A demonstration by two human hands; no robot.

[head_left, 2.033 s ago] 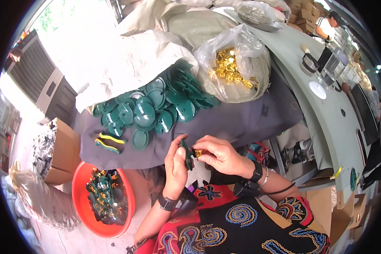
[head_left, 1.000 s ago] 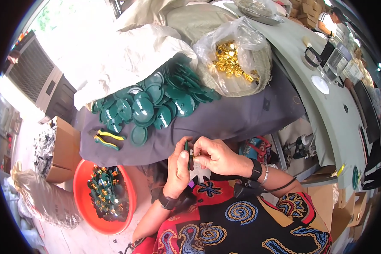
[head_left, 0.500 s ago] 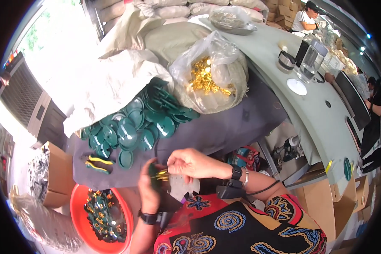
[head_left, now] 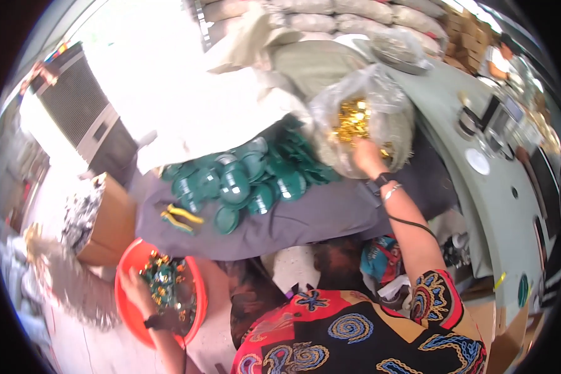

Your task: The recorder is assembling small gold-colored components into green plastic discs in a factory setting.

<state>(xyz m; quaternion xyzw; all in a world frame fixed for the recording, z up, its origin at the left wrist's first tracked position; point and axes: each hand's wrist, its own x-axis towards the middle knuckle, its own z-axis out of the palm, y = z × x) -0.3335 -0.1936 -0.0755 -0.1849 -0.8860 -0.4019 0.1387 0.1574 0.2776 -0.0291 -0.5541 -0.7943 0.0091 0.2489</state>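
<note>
Head view: L hand [head_left: 137, 293] is inside the L side of the orange-red tub [head_left: 201, 296], beside a heap of green-and-gold parts [head_left: 165, 280]; the hand is motion-blurred, so can't tell if fingers are apart, together or on a part. R hand [head_left: 368, 159] reaches fwd to the open clear plastic bag [head_left: 396, 124], fingertips at the gold pieces [head_left: 353, 118] inside; tips partly hidden, can't tell if clamped on any pc. Hands well apart. R wrist has a dark band [head_left: 385, 179] w/ a silver bangle [head_left: 393, 191] just beside it; L wrist also has a dark band. Loc. of green discs [head_left: 234, 184]: loose pile on dark grey cloth [head_left: 355, 215], L of the bag, spread along the edge of a white sack [head_left: 230, 112]; one disc [head_left: 227, 220] lies at the near edge of the pile. Yellow-handled pliers [head_left: 181, 218] on the cloth, L of that disc. Cardboard box [head_left: 113, 212] w/ grey contents on far L, near the tub. R side: grey-green table [head_left: 492, 199] w/ round white item [head_left: 478, 161]. Upper R, bkgd: another person [head_left: 498, 65] in a light top.
</note>
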